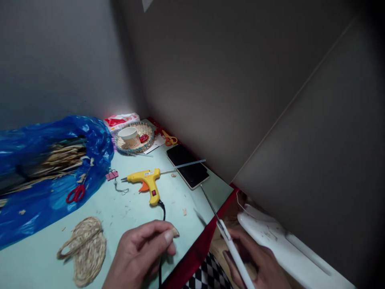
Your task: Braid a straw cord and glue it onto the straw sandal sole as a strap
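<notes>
My left hand (147, 251) is closed in a pinch above the near part of the table. A small tan bit shows at its fingertips, too small to name. My right hand (257, 261) grips a white-handled tool with a narrow metal blade (230, 241), pointing up and left past the table's edge. Beyond my hands lies a yellow glue gun (150, 180) on its side, a glue stick (189, 163) reaching out of its back over a dark phone or tablet (188, 164). To the left rests a flat, sandal-shaped piece of braided straw cord (92, 251).
A blue plastic bag (90, 134) with dry straw strips lies at left, with red-handled scissors (75, 194) on it. Behind stand a woven tray (147, 132) with a white tub (128, 134), and orange-handled scissors (170, 138). A white plastic chair (270, 228) is at right, beside the wall.
</notes>
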`<state>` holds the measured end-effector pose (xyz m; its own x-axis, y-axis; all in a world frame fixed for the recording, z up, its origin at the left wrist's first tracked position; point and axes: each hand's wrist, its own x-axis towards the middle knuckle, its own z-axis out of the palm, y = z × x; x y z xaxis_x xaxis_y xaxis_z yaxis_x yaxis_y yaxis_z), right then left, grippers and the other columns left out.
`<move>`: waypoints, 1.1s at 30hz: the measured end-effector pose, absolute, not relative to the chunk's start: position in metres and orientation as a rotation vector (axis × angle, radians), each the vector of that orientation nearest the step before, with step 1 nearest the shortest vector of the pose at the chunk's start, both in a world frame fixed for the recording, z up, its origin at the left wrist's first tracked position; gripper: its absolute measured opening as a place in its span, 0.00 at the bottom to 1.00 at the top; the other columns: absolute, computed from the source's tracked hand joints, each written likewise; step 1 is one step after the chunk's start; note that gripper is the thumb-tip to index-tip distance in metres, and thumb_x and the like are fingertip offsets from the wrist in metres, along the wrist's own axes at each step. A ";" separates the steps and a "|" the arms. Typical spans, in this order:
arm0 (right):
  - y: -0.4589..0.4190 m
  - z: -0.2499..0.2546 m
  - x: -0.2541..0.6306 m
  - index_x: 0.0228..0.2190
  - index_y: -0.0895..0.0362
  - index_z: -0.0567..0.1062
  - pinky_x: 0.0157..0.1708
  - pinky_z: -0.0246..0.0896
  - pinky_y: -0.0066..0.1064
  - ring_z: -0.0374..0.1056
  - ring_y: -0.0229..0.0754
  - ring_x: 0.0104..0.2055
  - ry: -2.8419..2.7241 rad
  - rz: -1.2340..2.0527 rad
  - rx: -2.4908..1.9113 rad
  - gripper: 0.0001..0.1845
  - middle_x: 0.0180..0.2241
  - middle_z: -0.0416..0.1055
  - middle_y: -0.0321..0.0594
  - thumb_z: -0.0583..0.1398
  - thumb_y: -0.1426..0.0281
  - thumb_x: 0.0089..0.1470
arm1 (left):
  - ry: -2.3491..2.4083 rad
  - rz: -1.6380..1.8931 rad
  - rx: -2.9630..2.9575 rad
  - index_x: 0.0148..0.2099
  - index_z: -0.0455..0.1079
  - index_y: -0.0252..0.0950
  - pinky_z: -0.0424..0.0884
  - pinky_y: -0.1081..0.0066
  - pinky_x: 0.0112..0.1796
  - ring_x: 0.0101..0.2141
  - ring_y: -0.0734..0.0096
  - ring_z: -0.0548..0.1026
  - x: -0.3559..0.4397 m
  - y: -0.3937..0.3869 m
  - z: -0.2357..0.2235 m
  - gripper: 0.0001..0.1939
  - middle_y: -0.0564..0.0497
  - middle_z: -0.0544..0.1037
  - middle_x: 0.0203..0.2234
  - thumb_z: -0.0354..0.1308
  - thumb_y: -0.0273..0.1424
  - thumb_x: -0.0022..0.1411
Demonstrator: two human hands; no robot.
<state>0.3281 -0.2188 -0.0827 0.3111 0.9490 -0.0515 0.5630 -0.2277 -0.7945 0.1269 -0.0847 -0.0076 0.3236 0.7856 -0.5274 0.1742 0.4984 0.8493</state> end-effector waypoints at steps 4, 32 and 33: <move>-0.175 -0.048 0.347 0.54 0.49 0.69 0.39 0.72 0.34 0.77 0.48 0.40 -1.552 0.574 -1.901 0.22 0.41 0.79 0.39 0.57 0.68 0.58 | 1.278 0.680 0.901 0.31 0.82 0.37 0.52 0.80 0.18 0.17 0.84 0.54 0.112 -0.069 0.007 0.16 0.51 0.78 0.21 0.76 0.42 0.42; 0.045 -0.018 0.320 0.44 0.62 0.75 0.48 0.68 0.40 0.71 0.45 0.46 -2.441 -0.087 -1.662 0.10 0.43 0.74 0.45 0.55 0.78 0.66 | 1.181 0.941 0.947 0.43 0.75 0.40 0.55 0.79 0.19 0.16 0.84 0.56 0.045 -0.046 0.020 0.21 0.47 0.82 0.26 0.69 0.47 0.53; 0.030 -0.016 0.324 0.43 0.62 0.75 0.47 0.67 0.36 0.70 0.44 0.45 -2.447 -0.083 -1.637 0.13 0.42 0.75 0.46 0.51 0.81 0.66 | 1.207 0.932 0.959 0.44 0.75 0.41 0.55 0.79 0.18 0.15 0.85 0.56 0.043 -0.046 0.019 0.21 0.47 0.82 0.26 0.69 0.47 0.53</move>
<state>0.3235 0.0303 -0.0158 -0.3687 0.9093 0.1930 0.9203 0.3863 -0.0620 0.0433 -0.0465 0.0192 0.1197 0.9420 -0.3135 -0.0653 0.3226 0.9443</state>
